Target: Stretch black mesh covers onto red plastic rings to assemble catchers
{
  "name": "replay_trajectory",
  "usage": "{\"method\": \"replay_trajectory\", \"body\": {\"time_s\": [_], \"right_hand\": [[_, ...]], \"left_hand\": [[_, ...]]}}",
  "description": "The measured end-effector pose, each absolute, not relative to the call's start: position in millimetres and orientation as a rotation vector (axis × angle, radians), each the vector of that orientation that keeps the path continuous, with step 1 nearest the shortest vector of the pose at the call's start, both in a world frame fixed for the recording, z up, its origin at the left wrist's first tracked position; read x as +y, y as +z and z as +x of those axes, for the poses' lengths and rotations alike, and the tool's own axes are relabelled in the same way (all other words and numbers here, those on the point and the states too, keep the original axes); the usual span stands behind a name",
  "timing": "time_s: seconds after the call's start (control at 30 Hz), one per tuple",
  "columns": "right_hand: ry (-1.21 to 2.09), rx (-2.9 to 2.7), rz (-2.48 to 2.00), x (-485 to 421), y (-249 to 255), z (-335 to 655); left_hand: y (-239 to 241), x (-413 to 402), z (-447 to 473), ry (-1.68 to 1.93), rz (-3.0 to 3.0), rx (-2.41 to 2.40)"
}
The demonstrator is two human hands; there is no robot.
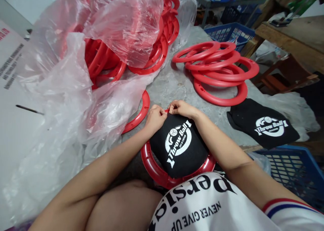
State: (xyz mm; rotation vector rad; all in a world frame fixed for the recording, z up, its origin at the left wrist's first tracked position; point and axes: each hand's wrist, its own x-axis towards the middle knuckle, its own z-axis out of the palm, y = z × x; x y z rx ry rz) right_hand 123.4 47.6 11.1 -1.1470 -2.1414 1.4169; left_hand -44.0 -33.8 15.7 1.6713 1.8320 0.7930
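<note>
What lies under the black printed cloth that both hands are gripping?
A red ring: its rim shows along the near edge of the black cloth and between the left hand and right hand. The ring's middle is covered.

Packing workshop: bagged red rings [141,31], crates [291,170]

I see one red plastic ring [157,172] lying flat at near centre of the table [177,85]. A black fabric cover [178,150], printed "Throw Ball" in white, lies across it; the ring's near arc stays exposed.
</note>
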Motion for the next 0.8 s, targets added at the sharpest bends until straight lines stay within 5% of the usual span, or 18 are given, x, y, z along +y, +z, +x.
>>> {"method": "replay_trajectory", "body": {"time_s": [0.4, 0.67, 0.8], "right_hand": [[1.093, -2.365, -1.34, 44.1, 17.7, 118.4], [1.428, -2.349, -1.143, 51.9, 22.5, 134.1], [1.273, -2.407, -1.23, 50.2, 26.6, 155.5]], "left_hand": [[13.3, -22.5, -44.3, 0.662, 1.713, 1.888], [17.2, -35.6, -58.1, 0.818, 1.768, 1.657], [24.2, -46.9, -55.9, 0.786, 1.893, 1.633]]}}
